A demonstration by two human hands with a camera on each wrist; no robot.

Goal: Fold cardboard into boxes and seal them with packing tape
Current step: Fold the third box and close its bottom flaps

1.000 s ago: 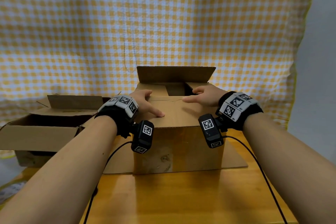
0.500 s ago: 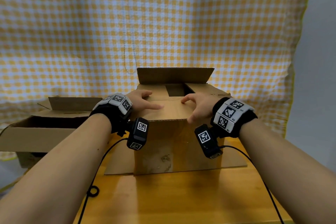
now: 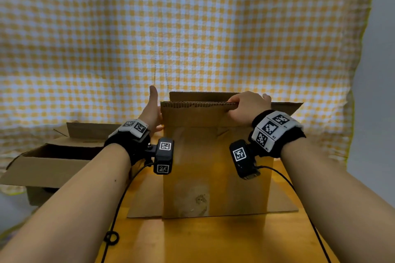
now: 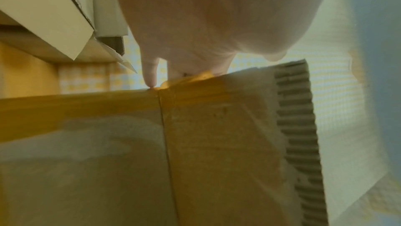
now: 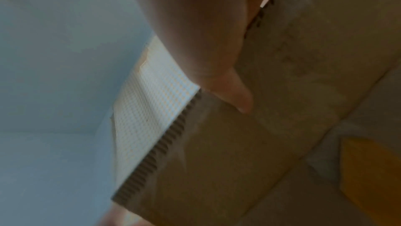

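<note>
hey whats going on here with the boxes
A person is putting together a cardboard box on a wooden table. Their right hand grips the top edge of the near flap, which stands upright, while the left hand rests flat against the box's left side. The top is open and no tape is in view. A second open box sits off to the left, in front of a yellow checked cloth.

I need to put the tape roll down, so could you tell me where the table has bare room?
Bare table lies in front of the box, between the forearms, bordered by the black cables. The left is crowded by the second open box; both hands are at the box's top flaps.
</note>
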